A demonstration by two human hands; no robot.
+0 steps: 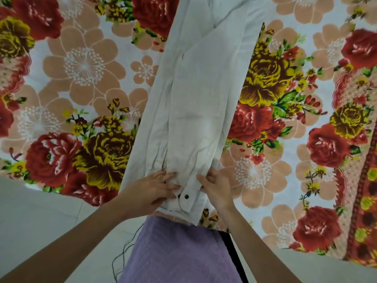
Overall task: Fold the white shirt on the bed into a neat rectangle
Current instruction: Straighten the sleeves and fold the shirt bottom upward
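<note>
The white shirt (pixel 195 99) lies on the bed as a long narrow strip running from the near edge to the top of the view, its sides folded inward. A sleeve cuff with a dark button (pixel 186 196) rests on top at the near end. My left hand (pixel 157 185) lies flat on the shirt's near left part, fingers spread and pressing the cloth. My right hand (pixel 214 185) pinches the right side of the cuff end between thumb and fingers. The shirt's far end runs out of view.
The floral bedsheet (pixel 81 78) in red, yellow and peach covers the bed on both sides of the shirt. The bed's near edge (pixel 61 193) curves across the view, with pale floor tiles (pixel 40 221) below it. My purple garment (pixel 173 252) is against the bed.
</note>
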